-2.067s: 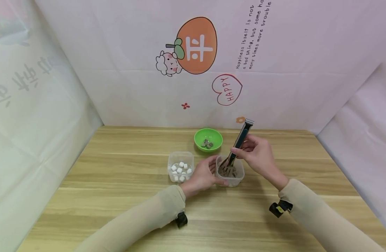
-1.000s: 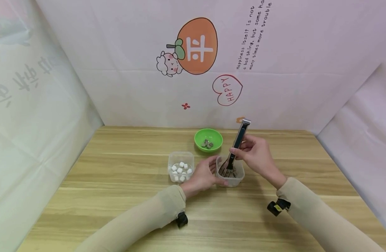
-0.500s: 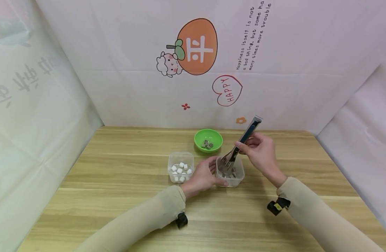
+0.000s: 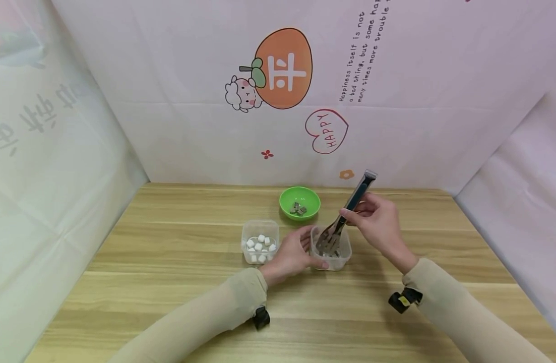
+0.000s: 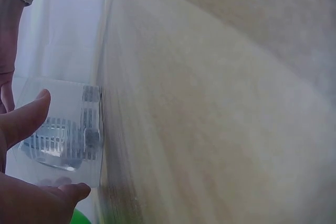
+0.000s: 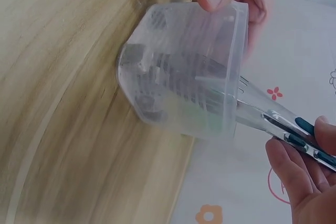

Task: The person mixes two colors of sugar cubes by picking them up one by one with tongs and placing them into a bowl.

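Observation:
My left hand (image 4: 292,255) grips a clear plastic container (image 4: 345,252) from its left side, thumb at the near wall and fingers at the far side. My right hand (image 4: 378,222) pinches metal tongs (image 4: 358,195) with dark green grips. The slotted heads of the tongs reach down into the container at a slant. Small greyish-brown cubes (image 6: 134,54) lie on the container's bottom in the right wrist view. Whether a cube sits between the tongs' heads cannot be told through the cloudy wall. The left wrist view shows the thumb (image 5: 29,116) beside the container.
A green bowl (image 4: 288,197) with several greyish-brown cubes (image 4: 298,208) stands behind the container. Left of my left hand is a second clear container (image 4: 259,226) with several white cubes (image 4: 258,246). The wooden table (image 4: 178,252) ends at a printed cloth backdrop (image 4: 205,146).
The tongs first tipped more upright with their heads lower in the container, then leaned right again and lifted slightly. The left hand and container have stayed put.

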Motion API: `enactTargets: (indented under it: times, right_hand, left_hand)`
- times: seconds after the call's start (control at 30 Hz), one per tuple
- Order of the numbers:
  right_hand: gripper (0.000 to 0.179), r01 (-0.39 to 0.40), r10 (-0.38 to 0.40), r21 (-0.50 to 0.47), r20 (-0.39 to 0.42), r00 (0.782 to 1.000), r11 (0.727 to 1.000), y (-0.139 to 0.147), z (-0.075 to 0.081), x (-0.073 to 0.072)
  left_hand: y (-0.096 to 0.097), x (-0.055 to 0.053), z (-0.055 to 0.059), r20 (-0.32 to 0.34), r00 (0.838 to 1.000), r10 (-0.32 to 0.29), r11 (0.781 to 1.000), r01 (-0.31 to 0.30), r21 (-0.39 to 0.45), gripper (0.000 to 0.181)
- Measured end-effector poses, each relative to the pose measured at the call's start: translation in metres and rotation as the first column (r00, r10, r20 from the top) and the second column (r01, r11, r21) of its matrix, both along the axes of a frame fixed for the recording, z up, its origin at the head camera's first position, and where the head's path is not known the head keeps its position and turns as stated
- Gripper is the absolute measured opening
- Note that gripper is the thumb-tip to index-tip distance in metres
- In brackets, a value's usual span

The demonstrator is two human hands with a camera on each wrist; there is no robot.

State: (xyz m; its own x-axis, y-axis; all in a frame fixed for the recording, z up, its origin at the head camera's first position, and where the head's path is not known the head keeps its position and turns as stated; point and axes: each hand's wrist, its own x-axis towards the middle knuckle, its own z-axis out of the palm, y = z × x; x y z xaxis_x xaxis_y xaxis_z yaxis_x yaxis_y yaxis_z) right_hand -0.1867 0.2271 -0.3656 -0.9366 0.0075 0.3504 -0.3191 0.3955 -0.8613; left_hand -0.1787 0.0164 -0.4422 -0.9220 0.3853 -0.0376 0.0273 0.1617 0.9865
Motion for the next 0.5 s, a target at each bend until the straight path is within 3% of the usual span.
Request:
enactTargets:
  times: [0.5]
  right_hand:
    - [0.018, 0.001, 0.0, 0.022, -0.04, 0.999, 1.0, -0.0082, -0.009, -0.0057]
  left_hand:
    - [0.0, 0.0004, 0.0011, -0.008, 1.0, -0.002, 1.0, 0.002, 0.018, 0.098]
